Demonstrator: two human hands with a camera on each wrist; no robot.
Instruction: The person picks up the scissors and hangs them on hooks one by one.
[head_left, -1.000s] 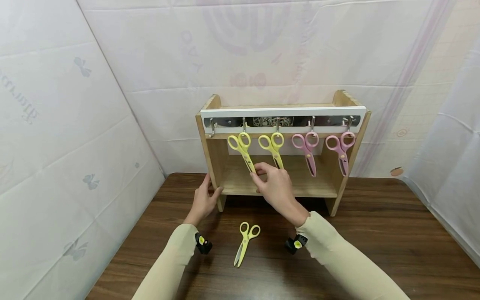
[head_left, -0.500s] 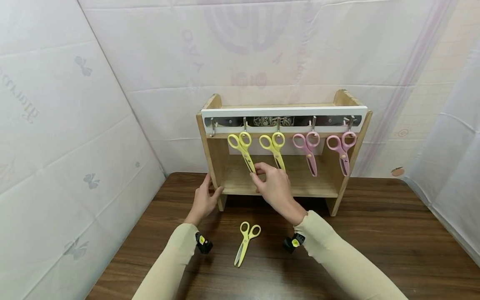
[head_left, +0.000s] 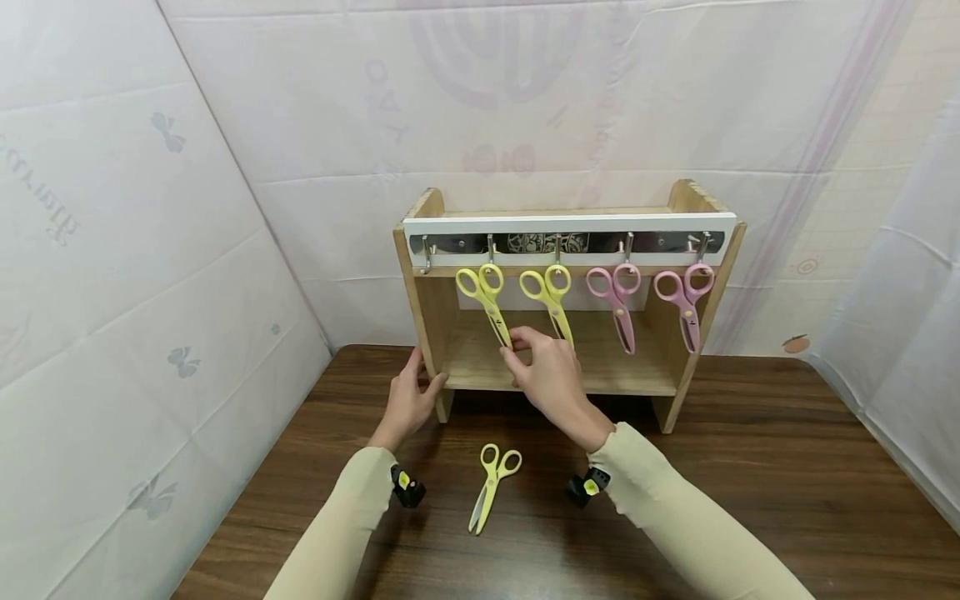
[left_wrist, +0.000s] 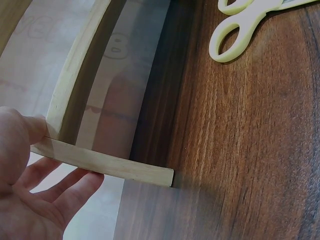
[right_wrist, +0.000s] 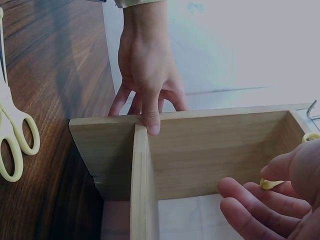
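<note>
In the head view, my right hand (head_left: pixel 553 371) pinches the blade tip of yellow scissors (head_left: pixel 492 309), which hang by one handle loop from a hook. The right wrist view shows their yellow tip (right_wrist: pixel 270 184) between thumb and fingers. My left hand (head_left: pixel 407 400) grips the left side panel of a wooden shelf (head_left: pixel 420 321), thumb at the front where the lower board meets it and fingers around the outer side. More yellow scissors (head_left: pixel 553 307) hang just right of the pinched pair, their tip partly behind my right hand. Another yellow pair of scissors (head_left: pixel 489 492) lies on the table.
A white rail (head_left: pixel 465 225) with metal hooks runs along the shelf's upper front. Two pairs of pink scissors, the inner pink scissors (head_left: pixel 620 312) and outer pink scissors (head_left: pixel 686 308), hang at its right. The leftmost hook (head_left: pixel 427 257) holds nothing. The dark wooden table (head_left: pixel 787 475) meets cloth-covered walls.
Both hands keep their places and holds. The second yellow pair has swung slightly, its tip drifting right. The view has shifted very slightly.
</note>
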